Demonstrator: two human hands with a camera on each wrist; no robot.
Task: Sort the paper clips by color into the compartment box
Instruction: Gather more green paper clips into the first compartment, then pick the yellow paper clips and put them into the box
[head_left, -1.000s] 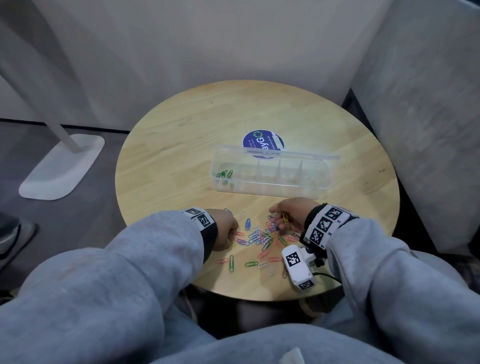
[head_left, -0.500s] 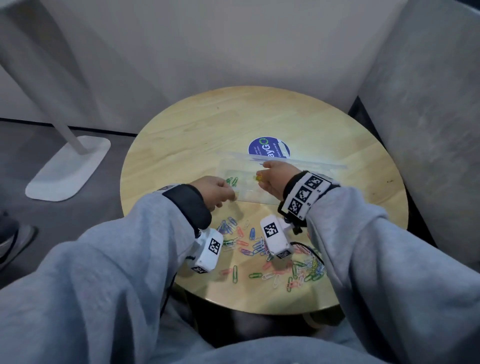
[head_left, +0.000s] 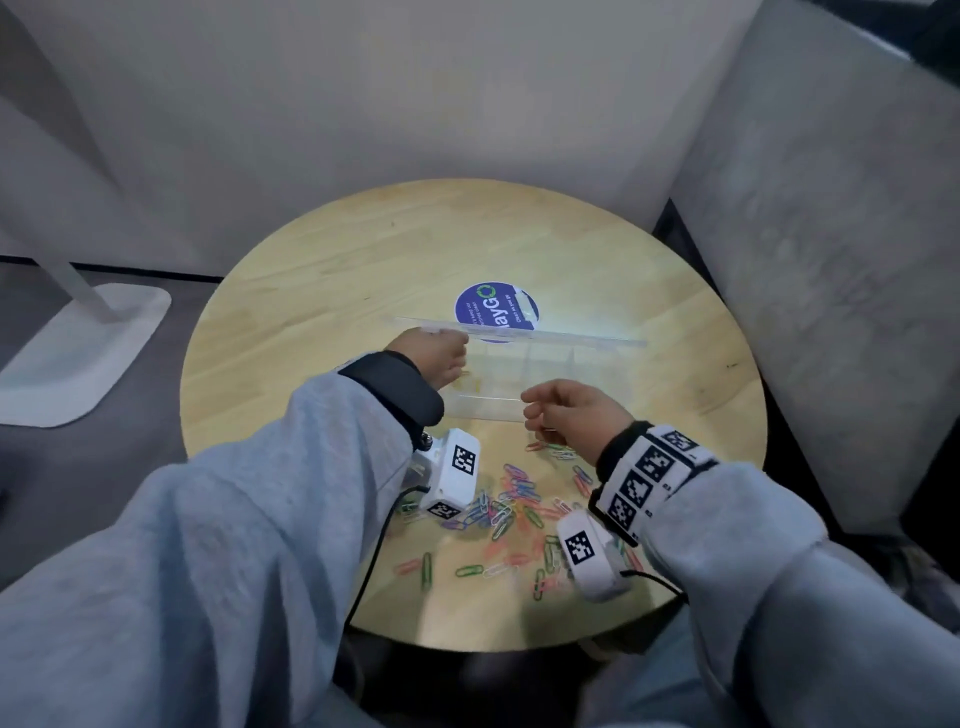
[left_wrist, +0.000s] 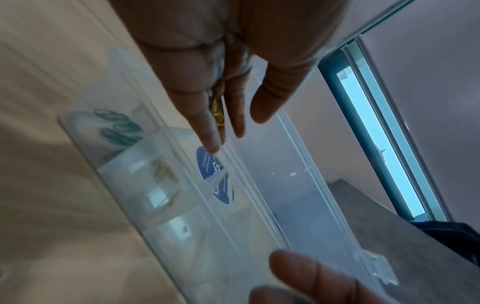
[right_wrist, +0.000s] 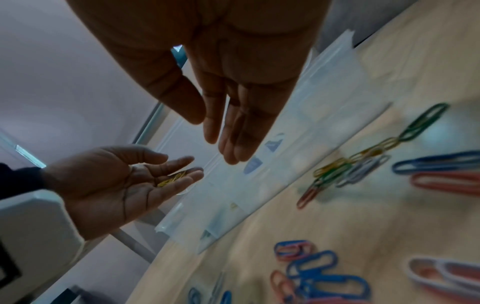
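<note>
The clear compartment box (head_left: 485, 402) stands open mid-table, its lid (head_left: 571, 339) raised behind. Green clips (left_wrist: 118, 127) lie in its end compartment and yellow clips (left_wrist: 163, 170) in the one beside it. My left hand (head_left: 457, 358) hovers over these left compartments with fingers nearly straight. Yellow clips (right_wrist: 172, 178) lie loose on its fingers (left_wrist: 207, 123). My right hand (head_left: 527, 410) hangs at the box's near wall, fingers (right_wrist: 233, 144) straight and empty. The mixed pile of clips (head_left: 511, 506) lies on the table between my wrists.
The round wooden table (head_left: 337, 291) carries a blue sticker (head_left: 496, 312) behind the box. A grey padded partition (head_left: 831, 260) stands close on the right. A white stand base (head_left: 78, 358) sits on the floor at the left. Stray clips (head_left: 470, 570) lie near the front edge.
Both hands rose from the clip pile to the box. The right hand, which carried a yellow clip, is now empty and has drawn back to the box's near side.
</note>
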